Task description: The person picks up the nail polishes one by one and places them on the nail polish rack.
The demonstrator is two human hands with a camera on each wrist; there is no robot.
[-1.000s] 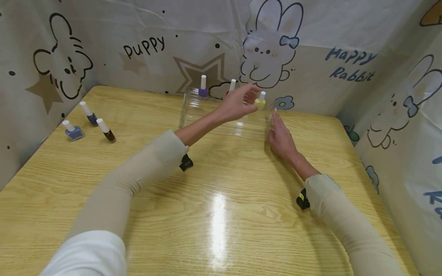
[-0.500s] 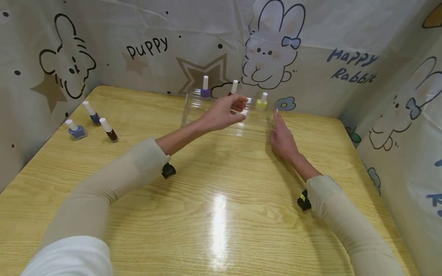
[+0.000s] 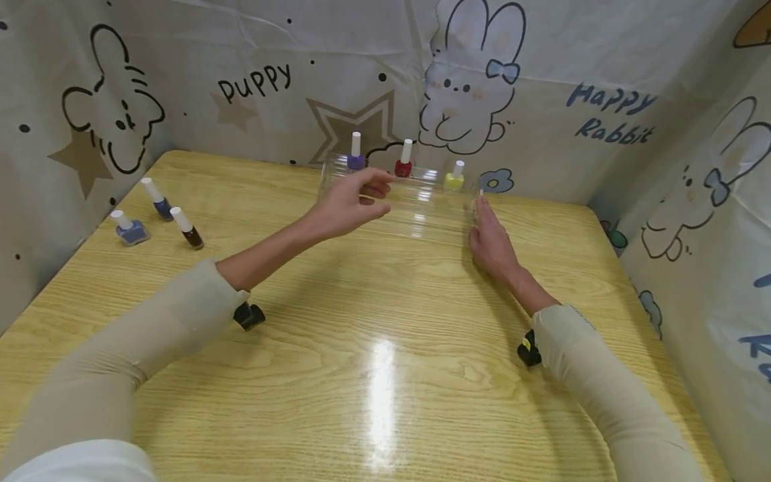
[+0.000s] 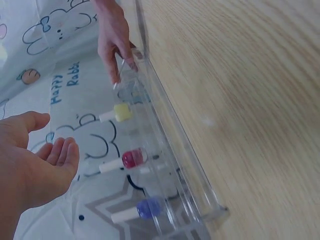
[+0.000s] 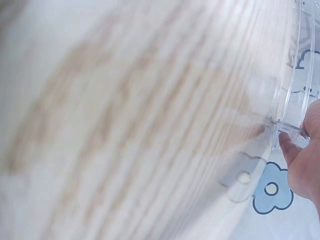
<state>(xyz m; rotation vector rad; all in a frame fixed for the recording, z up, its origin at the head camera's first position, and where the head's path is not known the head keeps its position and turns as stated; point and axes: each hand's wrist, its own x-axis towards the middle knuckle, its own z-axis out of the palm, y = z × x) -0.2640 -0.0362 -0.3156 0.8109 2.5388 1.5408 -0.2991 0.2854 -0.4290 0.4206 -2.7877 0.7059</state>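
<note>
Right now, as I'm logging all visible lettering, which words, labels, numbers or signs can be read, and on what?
"PUPPY": back patterned cloth.
"Happy Rabbit": same cloth, farther right.
Lettering at the far right edge: right-hand cloth, cut off, not fully readable.
Bottles: no readable labels.

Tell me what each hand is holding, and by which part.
The left hand holds nothing. The right hand grips the clear tiered display rack by its right end.
</note>
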